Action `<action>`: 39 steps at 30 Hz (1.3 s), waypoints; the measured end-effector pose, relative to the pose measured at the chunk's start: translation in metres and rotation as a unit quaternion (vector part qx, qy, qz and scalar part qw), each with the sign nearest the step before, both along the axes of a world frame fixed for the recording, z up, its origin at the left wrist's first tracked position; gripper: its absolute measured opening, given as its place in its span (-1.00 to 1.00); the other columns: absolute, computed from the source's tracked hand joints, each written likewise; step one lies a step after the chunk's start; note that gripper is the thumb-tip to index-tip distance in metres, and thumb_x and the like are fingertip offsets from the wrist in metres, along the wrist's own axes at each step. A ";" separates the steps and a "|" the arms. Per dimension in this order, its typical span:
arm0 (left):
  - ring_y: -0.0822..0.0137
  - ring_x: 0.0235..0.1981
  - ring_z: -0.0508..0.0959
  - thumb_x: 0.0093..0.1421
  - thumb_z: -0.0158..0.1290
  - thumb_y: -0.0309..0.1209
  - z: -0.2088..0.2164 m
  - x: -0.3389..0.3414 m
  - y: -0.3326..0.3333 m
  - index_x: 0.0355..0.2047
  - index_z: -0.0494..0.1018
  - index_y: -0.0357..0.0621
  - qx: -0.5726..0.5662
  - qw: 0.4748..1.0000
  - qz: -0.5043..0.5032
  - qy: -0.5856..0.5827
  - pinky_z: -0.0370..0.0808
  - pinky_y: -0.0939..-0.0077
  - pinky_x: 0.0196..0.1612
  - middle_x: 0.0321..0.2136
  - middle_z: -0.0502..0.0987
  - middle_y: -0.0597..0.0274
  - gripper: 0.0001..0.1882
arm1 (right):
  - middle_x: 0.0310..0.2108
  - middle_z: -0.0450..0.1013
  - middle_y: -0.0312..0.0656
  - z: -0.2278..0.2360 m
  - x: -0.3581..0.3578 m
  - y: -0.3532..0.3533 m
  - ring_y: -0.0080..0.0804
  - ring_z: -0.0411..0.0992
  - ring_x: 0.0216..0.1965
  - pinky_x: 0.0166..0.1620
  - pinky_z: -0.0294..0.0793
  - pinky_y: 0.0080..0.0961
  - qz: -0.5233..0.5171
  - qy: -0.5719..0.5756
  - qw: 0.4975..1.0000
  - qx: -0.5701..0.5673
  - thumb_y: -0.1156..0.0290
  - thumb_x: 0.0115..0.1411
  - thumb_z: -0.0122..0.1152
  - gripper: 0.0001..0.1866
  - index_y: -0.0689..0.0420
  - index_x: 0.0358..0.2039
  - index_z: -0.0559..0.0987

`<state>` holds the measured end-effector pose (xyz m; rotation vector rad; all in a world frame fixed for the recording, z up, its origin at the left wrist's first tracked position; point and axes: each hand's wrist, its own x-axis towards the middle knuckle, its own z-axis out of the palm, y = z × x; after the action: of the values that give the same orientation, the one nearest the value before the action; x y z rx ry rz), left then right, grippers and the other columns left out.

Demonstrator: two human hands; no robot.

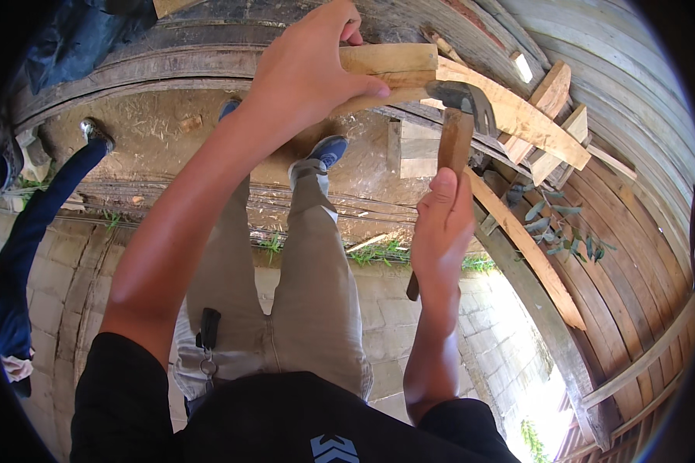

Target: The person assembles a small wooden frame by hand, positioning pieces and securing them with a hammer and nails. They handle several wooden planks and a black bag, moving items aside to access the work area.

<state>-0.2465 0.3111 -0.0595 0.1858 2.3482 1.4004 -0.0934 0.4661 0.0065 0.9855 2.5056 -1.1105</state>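
My left hand (305, 69) is closed around a short pale wooden block (398, 57) at the top of the view. Its thumb presses the near side, and the curled fingers are partly hidden behind. A seam runs along the block, so it may be two pieces laid together; I cannot tell. In my right hand (444, 231) is a claw hammer (456, 139) with a wooden handle, held upright. The dark hammer head lies at the block's right end, its claw curving to the right. Whether the face touches the wood is unclear.
A long pale board (517, 116) and offcuts lie right of the hammer, near a plank wall (625, 224). Old weathered beams (154, 65) cross behind my left hand. Another person's dark-clothed leg (50, 204) is at left. A leafy twig (552, 220) hangs at right.
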 end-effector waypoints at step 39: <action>0.55 -0.54 0.22 0.14 0.25 -0.21 0.078 -0.002 -0.017 -0.48 0.24 -0.12 -0.122 0.984 -0.071 -0.112 0.25 0.54 -0.50 -0.59 0.27 0.41 -0.60 | -0.45 0.44 -0.28 0.055 0.084 0.069 -0.55 0.39 -0.41 -0.32 0.42 -0.55 -0.177 0.078 0.951 -0.240 0.22 0.03 0.46 -0.54 0.21 -0.24 0.43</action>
<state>-0.2488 0.2939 0.0186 0.1166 2.2442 1.0011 -0.0093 0.5349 0.0615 1.2578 2.0374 -1.8578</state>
